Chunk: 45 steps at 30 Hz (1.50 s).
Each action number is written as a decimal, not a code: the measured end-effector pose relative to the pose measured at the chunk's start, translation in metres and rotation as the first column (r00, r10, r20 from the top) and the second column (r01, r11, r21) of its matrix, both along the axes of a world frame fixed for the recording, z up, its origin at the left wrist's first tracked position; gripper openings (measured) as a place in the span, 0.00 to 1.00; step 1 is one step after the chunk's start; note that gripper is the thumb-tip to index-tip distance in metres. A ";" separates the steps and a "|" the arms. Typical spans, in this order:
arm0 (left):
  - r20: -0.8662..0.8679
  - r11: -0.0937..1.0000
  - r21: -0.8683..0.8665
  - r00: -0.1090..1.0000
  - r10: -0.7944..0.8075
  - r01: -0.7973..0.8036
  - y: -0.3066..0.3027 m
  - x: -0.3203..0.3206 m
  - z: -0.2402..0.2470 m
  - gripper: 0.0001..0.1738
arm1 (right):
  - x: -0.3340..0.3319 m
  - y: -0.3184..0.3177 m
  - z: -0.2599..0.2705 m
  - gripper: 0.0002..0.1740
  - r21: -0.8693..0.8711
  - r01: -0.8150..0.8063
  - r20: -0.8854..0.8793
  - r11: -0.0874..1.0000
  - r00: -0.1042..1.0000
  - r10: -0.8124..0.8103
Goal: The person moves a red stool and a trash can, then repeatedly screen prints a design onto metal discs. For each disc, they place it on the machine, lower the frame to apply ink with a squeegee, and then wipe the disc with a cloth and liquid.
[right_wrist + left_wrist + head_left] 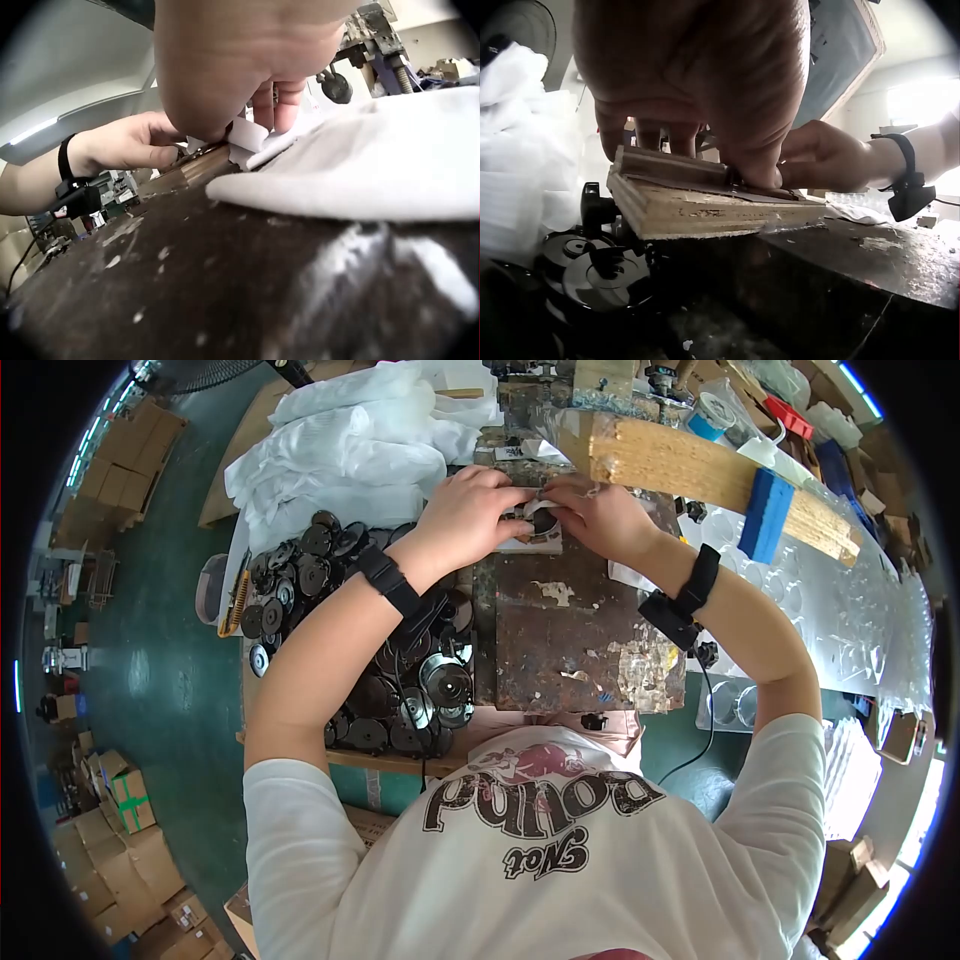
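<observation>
My left hand bends over a small wooden block on the workbench, with thumb and fingers gripping at a dark round part that lies on the block. From the right, my right hand reaches to the same part and pinches a white strip, its curled end showing under the palm. Both thumbs are close together over the part. The fingers of the left hand hang behind the block's raised back edge in the left wrist view. Much of the part is hidden beneath the hands.
Black round knobs and discs lie heaped left of the stained bench top. White wrapped bundles stand behind them. A wooden bar with a blue block crosses at the right. White cloth lies beside the right hand.
</observation>
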State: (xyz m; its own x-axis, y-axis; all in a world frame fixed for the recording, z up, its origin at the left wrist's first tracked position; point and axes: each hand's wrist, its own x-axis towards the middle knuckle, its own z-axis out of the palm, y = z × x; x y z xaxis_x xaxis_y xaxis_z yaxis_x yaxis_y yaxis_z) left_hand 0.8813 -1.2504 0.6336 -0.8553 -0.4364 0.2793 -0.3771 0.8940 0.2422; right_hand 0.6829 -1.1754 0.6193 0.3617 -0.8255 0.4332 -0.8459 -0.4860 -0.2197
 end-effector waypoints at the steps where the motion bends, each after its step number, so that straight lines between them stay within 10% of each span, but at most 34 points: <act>1: 0.002 1.000 0.023 1.000 0.006 -0.006 0.000 0.000 -0.001 0.20 | -0.001 0.000 -0.002 0.11 0.007 -0.002 0.000 1.000 1.000 0.002; 17: -0.009 0.997 -0.077 1.000 -0.008 0.008 0.004 0.001 0.003 0.21 | -0.003 0.023 0.008 0.15 -0.070 -0.089 -0.193 0.994 0.978 0.074; 22: 0.008 0.999 -0.044 1.000 -0.012 0.013 0.002 0.001 0.004 0.20 | -0.010 0.066 0.034 0.13 0.169 -0.254 -0.005 0.952 0.966 0.258; 26: 0.041 0.992 -0.104 0.997 -0.067 0.071 0.000 0.004 0.012 0.19 | -0.051 0.099 0.071 0.14 0.368 -0.146 0.161 0.918 0.983 0.091; 30: -0.058 0.994 -0.088 0.996 -0.074 0.069 0.002 0.010 0.023 0.23 | -0.114 0.111 0.108 0.18 0.545 0.558 -0.063 0.626 0.771 -0.634; 32: -0.424 0.837 0.545 0.879 0.219 0.055 0.016 0.010 0.047 0.24 | -0.227 0.104 0.074 0.19 0.020 0.277 -0.094 0.961 0.957 -0.274; 35: -0.521 0.737 0.619 0.844 0.126 0.272 0.049 0.009 0.091 0.25 | -0.227 0.080 0.122 0.18 0.306 0.236 0.395 0.923 0.850 -0.348; 40: -0.388 0.543 0.786 0.920 0.062 0.295 0.068 0.023 0.083 0.27 | -0.146 0.032 0.156 0.19 0.295 0.291 0.180 0.910 0.918 -0.352; 45: -0.128 0.674 0.727 0.990 -0.051 0.129 0.079 0.032 0.027 0.35 | -0.052 0.003 0.127 0.21 0.165 0.259 0.010 0.952 0.964 -0.264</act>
State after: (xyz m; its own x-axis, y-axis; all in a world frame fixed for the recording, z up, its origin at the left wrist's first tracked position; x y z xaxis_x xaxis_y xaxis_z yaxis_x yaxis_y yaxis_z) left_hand 0.9136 -1.1714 0.6608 -0.8894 -0.4567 -0.0192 -0.2464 0.4436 0.8617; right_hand 0.6313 -1.1721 0.7466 0.1121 -0.9489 0.2950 -0.9299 -0.2048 -0.3054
